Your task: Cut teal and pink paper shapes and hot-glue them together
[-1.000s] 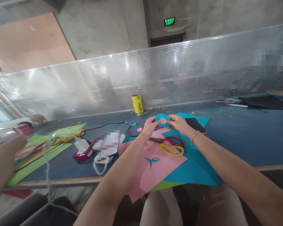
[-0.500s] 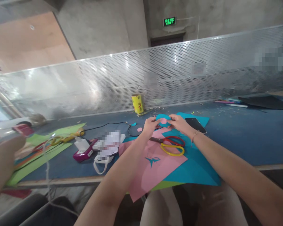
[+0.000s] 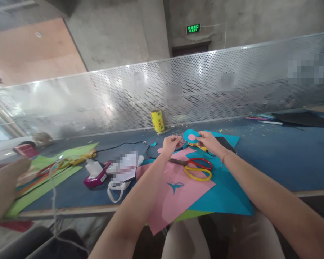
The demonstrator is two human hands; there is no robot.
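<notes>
My right hand (image 3: 207,141) pinches a blue paper cutout (image 3: 187,136) by its right side; a pink paper circle (image 3: 191,137) lies on the cutout's face. To its left, my left hand (image 3: 170,145) is closed with thumb and fingertips together, apart from the cutout; whatever it may hold is too small to make out. Under the hands lie pink paper (image 3: 164,201) and blue paper (image 3: 226,187). Scissors (image 3: 197,169) with one red and one yellow handle rest on these sheets. A yellow tool with a black cord (image 3: 202,147) shows just below the cutout.
A black phone (image 3: 225,144) lies beside my right wrist. Left of my arm are a purple power strip (image 3: 95,180) and a white strap (image 3: 116,194). A yellow roll (image 3: 158,121) stands near the perforated metal screen (image 3: 140,93). Another person's arm (image 3: 8,187) reaches in at far left.
My left hand has come off the blue cutout and moved slightly left. The right hand keeps the cutout, now more exposed, and the yellow tool beneath has come into view.
</notes>
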